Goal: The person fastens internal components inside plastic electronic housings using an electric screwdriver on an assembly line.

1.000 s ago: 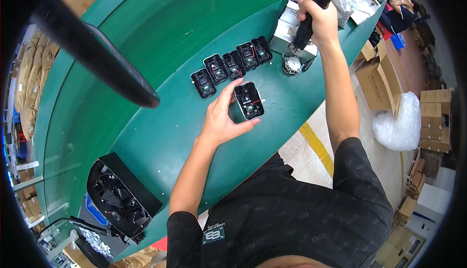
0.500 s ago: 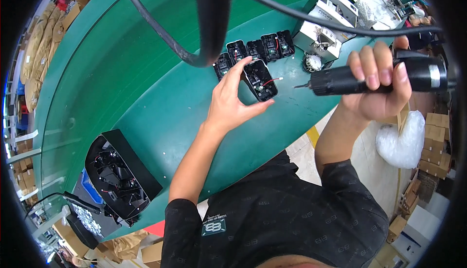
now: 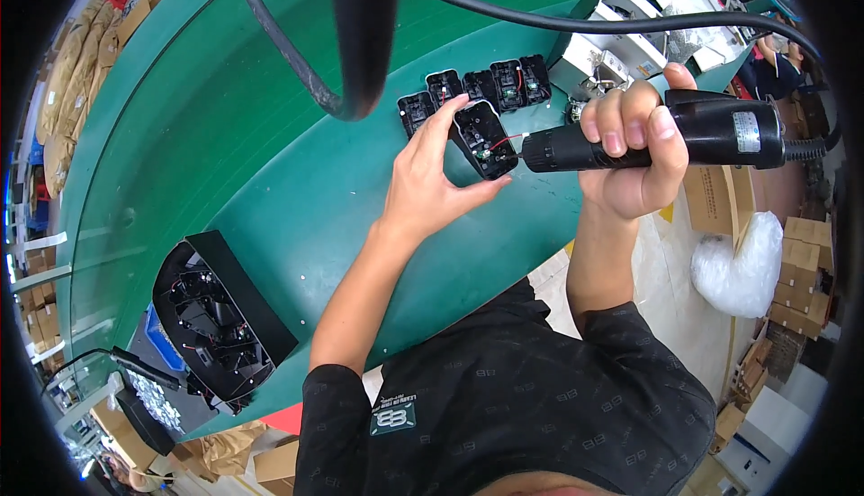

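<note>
In the head view, a green tabletop [image 3: 297, 226] curves across the workspace, with a black bin [image 3: 250, 302] of dark parts at its near left. Toward the far side, five casings [image 3: 507, 86] stand in a slanting row, a white box [image 3: 578, 66] to their right.

Another casing [image 3: 480, 129] is just nearer than the row, in the left hand [image 3: 423, 190], its open side facing up. It is black inside, oblong with rounded corners and a pale rim, with a small green board near its near end and a red wire reaching right. The left fingers grip it, forefinger at the far end and thumb at the near end. The right fingers are wrapped around a black driver [image 3: 715, 131], held by the right hand [image 3: 634, 149] with its tip pointing left, close beside the casing; whether they touch, I cannot tell.
</note>
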Tool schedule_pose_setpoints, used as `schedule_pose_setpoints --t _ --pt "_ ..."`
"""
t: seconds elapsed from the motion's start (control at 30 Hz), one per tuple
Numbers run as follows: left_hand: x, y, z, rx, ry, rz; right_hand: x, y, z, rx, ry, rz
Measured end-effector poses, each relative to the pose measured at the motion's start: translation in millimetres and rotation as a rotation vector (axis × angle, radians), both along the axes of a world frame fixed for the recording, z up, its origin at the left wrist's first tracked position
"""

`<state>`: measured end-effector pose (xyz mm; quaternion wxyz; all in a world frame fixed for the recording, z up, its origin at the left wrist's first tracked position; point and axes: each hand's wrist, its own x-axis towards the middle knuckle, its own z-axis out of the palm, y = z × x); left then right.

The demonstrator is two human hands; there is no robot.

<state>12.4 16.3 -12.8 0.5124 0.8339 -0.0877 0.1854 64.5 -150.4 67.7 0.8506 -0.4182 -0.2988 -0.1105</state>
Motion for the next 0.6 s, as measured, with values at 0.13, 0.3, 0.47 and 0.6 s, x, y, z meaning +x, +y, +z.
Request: schedule_pose_setpoints --t 0.13,0.3,0.47,0.6 --pt "-1.0 0.0 0.6 0.006 0.019 0.002 -0.8 -0.3 -1.6 0.000 0.033 -0.003" --pt "-0.6 0.0 -1.2 0.013 -0.016 -0.007 0.4 1.5 -5.3 -0.013 0.059 -0.003" --pt "1.7 -1.4 -7.6 0.025 -0.081 0.014 2.0 2.9 -12.4 0.072 0.112 -0.001" --pt "0.5 -1.0 -5.5 0.010 -0.015 -0.024 0.8 -0.2 -11.6 0.078 0.117 0.007"
